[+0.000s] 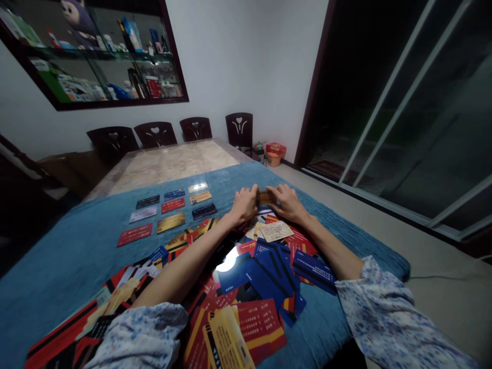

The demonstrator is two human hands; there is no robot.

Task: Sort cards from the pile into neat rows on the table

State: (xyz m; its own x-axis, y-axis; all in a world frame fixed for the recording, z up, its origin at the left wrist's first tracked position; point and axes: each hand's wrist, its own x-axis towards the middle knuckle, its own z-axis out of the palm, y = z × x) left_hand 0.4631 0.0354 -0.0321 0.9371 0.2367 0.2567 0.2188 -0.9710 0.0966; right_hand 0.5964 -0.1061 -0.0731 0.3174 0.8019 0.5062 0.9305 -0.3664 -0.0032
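Note:
My left hand [246, 204] and my right hand [286, 201] are together near the far right of the blue cloth, fingers closed on the two ends of one brownish-gold card [264, 198]. Whether it is a single card or a small stack, I cannot tell. Just below my hands, a cream card [275, 231] tops the loose heap. Blue cards [269, 269] lie fanned between my forearms, and a yellow card [226, 338] rests on red ones nearest me. Left of my left hand, several cards lie apart in rows, among them a gold card [171, 222] and a red card [134, 234].
The blue cloth [49, 256] covers the near part of a marble-topped table [184, 156]. Dark wooden chairs [156, 134] stand along its far side. More mixed cards [73, 328] are piled by my left forearm. On the floor, an orange bucket [273, 159] stands by the wall.

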